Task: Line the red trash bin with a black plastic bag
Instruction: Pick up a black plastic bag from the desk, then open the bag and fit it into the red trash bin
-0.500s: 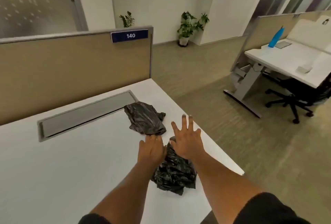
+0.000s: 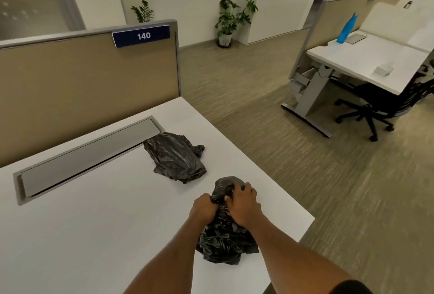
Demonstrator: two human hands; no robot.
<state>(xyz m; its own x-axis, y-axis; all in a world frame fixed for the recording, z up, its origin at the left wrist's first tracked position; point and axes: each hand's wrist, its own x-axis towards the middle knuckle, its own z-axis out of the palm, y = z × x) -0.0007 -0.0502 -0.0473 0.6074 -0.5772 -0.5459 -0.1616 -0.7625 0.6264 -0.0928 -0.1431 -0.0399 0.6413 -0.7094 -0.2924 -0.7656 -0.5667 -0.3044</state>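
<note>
Two crumpled black plastic bags lie on the white desk (image 2: 94, 235). The nearer bag (image 2: 225, 239) sits close to the desk's right edge, and both my hands grip its top. My left hand (image 2: 203, 209) is closed on the bag's left side. My right hand (image 2: 243, 204) clutches it from above, fingers curled into the plastic. The second black bag (image 2: 176, 157) rests farther back, untouched, beside the grey cable tray. No red trash bin is in view.
A grey cable tray lid (image 2: 87, 155) is set into the desk below a tan partition (image 2: 82, 87) numbered 140. Carpeted floor lies to the right. Another desk (image 2: 366, 58) with a blue bottle (image 2: 345, 29) and a black office chair (image 2: 385, 103) stands at the far right.
Both hands were spread open above the nearer bag; now they have closed on its top. The head has tilted so the view shifted slightly.
</note>
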